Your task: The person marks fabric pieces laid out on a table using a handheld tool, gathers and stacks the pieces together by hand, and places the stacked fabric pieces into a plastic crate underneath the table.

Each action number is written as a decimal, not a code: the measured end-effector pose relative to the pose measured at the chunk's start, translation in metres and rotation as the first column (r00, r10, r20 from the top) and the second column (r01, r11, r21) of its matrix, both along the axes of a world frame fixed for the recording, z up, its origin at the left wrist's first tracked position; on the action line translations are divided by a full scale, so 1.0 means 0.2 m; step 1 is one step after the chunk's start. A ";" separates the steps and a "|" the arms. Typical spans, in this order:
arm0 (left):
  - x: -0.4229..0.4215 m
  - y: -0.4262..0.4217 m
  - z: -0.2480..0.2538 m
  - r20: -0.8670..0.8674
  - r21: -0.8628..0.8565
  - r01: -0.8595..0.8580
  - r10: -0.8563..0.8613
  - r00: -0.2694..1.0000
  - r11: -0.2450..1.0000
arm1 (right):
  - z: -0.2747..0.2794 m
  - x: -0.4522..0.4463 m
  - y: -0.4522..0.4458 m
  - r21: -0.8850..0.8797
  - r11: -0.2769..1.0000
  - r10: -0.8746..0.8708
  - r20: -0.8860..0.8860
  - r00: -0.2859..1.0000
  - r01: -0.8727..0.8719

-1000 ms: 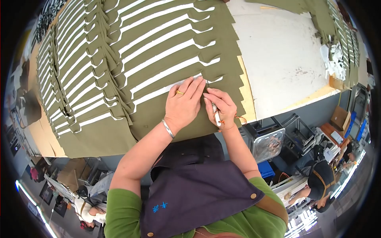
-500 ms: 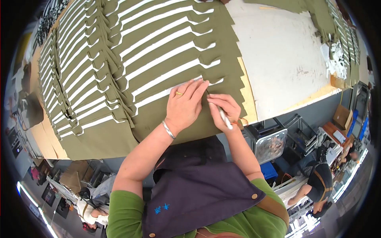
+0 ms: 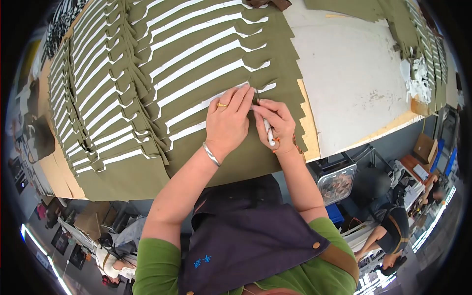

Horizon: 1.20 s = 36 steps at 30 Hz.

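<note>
Near me, my left hand lay flat, its fingers stretched and grasping nothing, upon the olive cloth and one white strip. Just to the right, my right hand pinched a white pen-like tool; its tip I could not clearly see. In my judgement, even pressing and small, controlled movements kept the cloth from slipping. Farther away, more white strips crossed the same cloth.

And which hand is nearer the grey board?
Right: the right hand is left of the grey board, over olive cloth; the left hand lies farther left, on a white strip.
</note>
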State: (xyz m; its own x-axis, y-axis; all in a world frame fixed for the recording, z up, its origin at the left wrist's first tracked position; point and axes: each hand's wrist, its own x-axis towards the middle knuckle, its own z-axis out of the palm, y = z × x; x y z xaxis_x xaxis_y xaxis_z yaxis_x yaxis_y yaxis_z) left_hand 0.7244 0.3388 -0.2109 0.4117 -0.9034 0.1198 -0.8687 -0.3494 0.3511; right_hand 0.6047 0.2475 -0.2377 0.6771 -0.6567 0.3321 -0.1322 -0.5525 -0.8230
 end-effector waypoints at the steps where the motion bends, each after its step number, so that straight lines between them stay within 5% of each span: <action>1: 0.00 0.00 0.00 0.009 -0.001 0.001 -0.001 1.000 1.000 | 0.01 0.00 0.00 0.016 1.000 0.007 0.005 1.000 -0.007; 16: 0.01 -0.01 0.02 -0.044 0.022 -0.006 0.007 0.999 1.000 | 0.03 -0.01 -0.01 0.065 0.998 0.018 0.043 0.999 -0.021; 22: 0.10 -0.01 0.02 -0.391 -0.009 -0.096 0.085 0.916 0.995 | 0.13 0.03 -0.11 0.128 0.992 -0.028 0.098 0.995 0.016; 26: 0.16 -0.12 0.01 -0.125 -0.075 -0.117 0.107 0.986 0.990 | 0.08 0.19 -0.19 0.102 0.995 0.001 0.120 0.993 -0.013; 36: 0.16 -0.15 0.01 0.015 0.015 -0.083 0.083 0.996 0.996 | -0.01 0.18 -0.20 0.033 0.993 0.109 0.085 0.990 -0.112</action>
